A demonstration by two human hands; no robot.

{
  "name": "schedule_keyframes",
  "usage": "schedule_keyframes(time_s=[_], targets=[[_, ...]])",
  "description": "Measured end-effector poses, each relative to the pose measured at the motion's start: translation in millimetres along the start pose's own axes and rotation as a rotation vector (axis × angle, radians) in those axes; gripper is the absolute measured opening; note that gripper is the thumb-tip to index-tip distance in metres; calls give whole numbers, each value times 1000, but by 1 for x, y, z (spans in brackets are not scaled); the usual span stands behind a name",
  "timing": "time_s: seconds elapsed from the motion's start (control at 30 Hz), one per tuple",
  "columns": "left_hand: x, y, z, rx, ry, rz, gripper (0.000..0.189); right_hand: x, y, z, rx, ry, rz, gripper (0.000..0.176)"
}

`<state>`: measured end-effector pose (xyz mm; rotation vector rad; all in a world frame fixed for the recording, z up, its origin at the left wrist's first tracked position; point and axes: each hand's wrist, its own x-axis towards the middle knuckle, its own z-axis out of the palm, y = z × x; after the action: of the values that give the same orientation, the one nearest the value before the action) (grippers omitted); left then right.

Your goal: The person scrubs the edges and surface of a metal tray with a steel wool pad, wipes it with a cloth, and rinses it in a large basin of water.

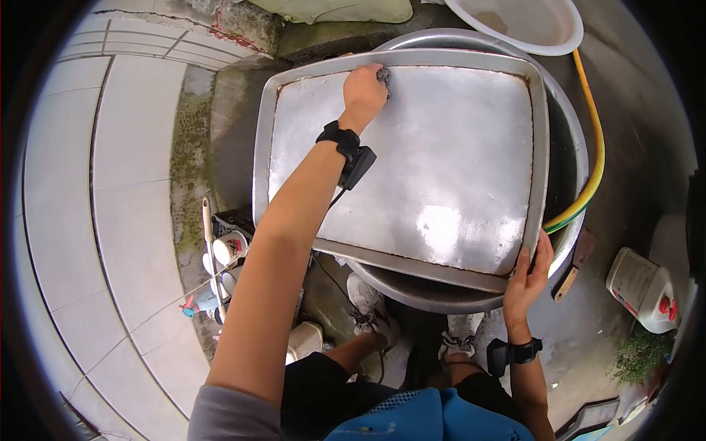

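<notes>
A large rectangular metal baking tray (412, 154) rests across the rim of a big round metal basin (577, 132). Brownish residue lines the seam between its floor and walls. My left hand (365, 92) is closed on a dark steel wool scrubber (384, 76), pressed near the tray's far edge. At the near right corner, my right hand (528, 275) grips the tray's rim, thumb and fingers around it. Both wrists wear black straps with small devices.
A yellow-green hose (599, 140) curves into the basin from the right. Behind stands a white plastic basin (566, 29). To the right are a white jug (641, 290) with a red cap and a wooden-handled scraper (566, 285). Cups (231, 248) and a long-handled tool (208, 228) lie left.
</notes>
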<state>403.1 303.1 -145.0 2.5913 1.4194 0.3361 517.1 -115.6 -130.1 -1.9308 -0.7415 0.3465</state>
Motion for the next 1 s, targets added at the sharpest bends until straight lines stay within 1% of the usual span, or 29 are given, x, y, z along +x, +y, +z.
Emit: schedule_keyframes(time_s=[0.03,0.13,0.2,0.27,0.3,0.37,0.4,0.47,0.5,0.53,0.6,0.7,0.77,0.87,0.9,0.97,1.0], targets=[[-5,15,0,-62,5,103,37,0,-1,-1,0,-2,-4,38],[-11,24,-2,-75,-29,130,37,1,-5,-2,-41,-18,2,38],[-5,-9,-2,-6,56,71,38,1,-6,-5,-81,-38,26,39],[-3,-33,-12,168,1,-122,37,0,-4,-5,-74,-32,20,40],[-2,-36,-8,165,-6,-114,37,0,-5,-5,-76,-34,16,40],[2,-43,0,263,-10,-170,35,1,-7,-5,-58,-32,10,40],[4,-28,5,258,-24,-172,33,0,-7,-5,-55,-24,15,40],[1,26,5,150,-51,-84,32,1,-6,-3,-51,-20,13,40],[1,54,12,84,-20,-45,30,1,-5,-3,-61,-21,8,40],[1,77,24,27,14,45,29,1,-3,-3,-72,-23,5,39],[-2,125,37,-55,9,164,30,0,-2,-3,-74,-23,6,39],[-11,152,40,-28,-6,163,32,-1,-1,-4,-78,-35,15,39],[-8,128,32,-21,15,151,33,-1,0,-5,-76,-38,33,39],[-6,59,14,76,45,57,35,-1,-2,-5,-26,-44,29,38],[-4,36,5,160,-6,-26,34,0,-2,-5,-25,-41,32,38],[-1,-13,3,330,-25,-208,34,1,-3,-5,-27,-38,15,39],[1,-16,-1,333,-26,-204,34,1,-3,-5,-21,-27,-3,39]])
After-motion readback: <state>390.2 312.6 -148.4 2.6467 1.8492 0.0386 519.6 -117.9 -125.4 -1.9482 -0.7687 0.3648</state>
